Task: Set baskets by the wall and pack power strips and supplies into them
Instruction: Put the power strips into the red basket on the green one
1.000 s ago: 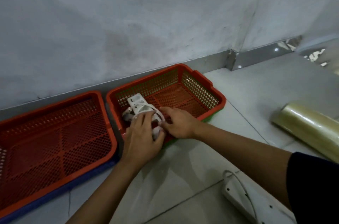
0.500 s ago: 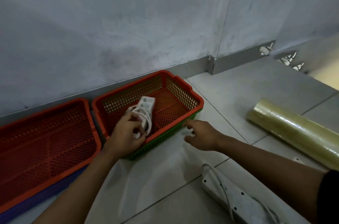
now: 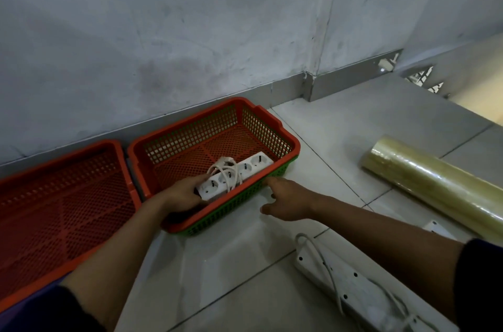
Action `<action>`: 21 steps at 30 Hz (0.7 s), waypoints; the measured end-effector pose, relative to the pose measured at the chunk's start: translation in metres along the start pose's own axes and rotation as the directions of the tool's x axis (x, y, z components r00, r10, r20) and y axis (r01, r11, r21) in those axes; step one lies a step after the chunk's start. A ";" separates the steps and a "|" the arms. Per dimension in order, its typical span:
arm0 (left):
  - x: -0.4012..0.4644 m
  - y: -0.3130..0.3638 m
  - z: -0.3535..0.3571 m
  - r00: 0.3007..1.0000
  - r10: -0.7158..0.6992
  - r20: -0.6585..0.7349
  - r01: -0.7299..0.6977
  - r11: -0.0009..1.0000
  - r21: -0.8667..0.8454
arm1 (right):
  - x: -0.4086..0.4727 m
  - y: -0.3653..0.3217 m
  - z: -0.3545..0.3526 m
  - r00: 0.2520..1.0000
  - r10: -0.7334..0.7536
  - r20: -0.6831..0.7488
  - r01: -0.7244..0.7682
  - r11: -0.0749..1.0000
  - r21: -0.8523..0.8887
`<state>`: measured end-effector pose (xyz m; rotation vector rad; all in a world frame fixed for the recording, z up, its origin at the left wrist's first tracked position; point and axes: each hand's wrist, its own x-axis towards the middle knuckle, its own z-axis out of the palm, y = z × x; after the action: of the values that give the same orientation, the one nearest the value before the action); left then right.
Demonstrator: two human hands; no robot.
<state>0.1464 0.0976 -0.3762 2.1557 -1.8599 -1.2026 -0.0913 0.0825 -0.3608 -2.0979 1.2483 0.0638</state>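
Observation:
Two red mesh baskets stand against the wall. The right basket (image 3: 275, 125) is nested in a green one and holds a white power strip (image 3: 245, 169) with its cord coiled on top. My left hand (image 3: 183, 191) reaches inside this basket and grips the near end of that strip. Outside the basket, by its front right rim, my right hand (image 3: 288, 202) hovers with its fingers spread and nothing in it. The left basket (image 3: 68, 195) holds nothing. A second white power strip (image 3: 351, 288) with its cord lies on the floor tiles at the lower right.
A large roll of clear plastic film (image 3: 435, 182) lies on the floor at the right. A small white object (image 3: 438, 228) sits just in front of it. The grey wall and skirting (image 3: 190, 111) run behind the baskets, with a corner at the upper right.
My left hand has lowered the power strip flat into the right basket. My right hand has let go and pulled back out to the basket's front rim.

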 end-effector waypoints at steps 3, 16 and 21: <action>-0.005 0.012 -0.002 0.997 -0.041 0.065 0.052 0.982 -0.183 | -0.004 0.001 0.003 0.999 0.004 0.035 -0.004 1.000 0.003; -0.027 0.074 0.103 0.671 0.618 -0.408 -0.379 0.760 0.528 | -0.069 0.040 0.023 0.874 0.378 0.305 -0.227 0.873 -0.432; -0.029 0.083 0.128 0.756 0.622 -0.202 -0.558 0.775 0.297 | -0.079 0.060 0.034 0.939 0.318 0.135 -0.258 0.905 -0.338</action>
<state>0.0054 0.1549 -0.4088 1.4807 -2.3447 -0.5318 -0.1710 0.1435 -0.3889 -2.0890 1.5010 0.6193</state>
